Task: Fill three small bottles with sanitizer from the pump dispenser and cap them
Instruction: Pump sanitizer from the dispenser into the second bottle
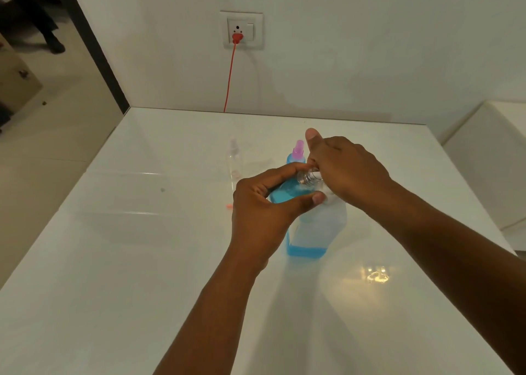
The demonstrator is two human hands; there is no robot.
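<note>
Head view: left hand (264, 203) fingers grip a small clear bottle of blue sanitizer (287, 191) tilted at the big clear pump dispenser (316, 226); right hand (345, 169) fingers curl over its mouth. Behind the dispenser: 1 pink-capped blue-filled bottle (296, 154) looks done, 1 clear capped bottle (234, 158) looks empty.

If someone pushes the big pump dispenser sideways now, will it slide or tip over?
The pump dispenser looks nearly empty: blue liquid shows only near its base, so it is probably light. On the glossy table it would likely slide easily. Being tall, it may tip if pushed near the top.
</note>
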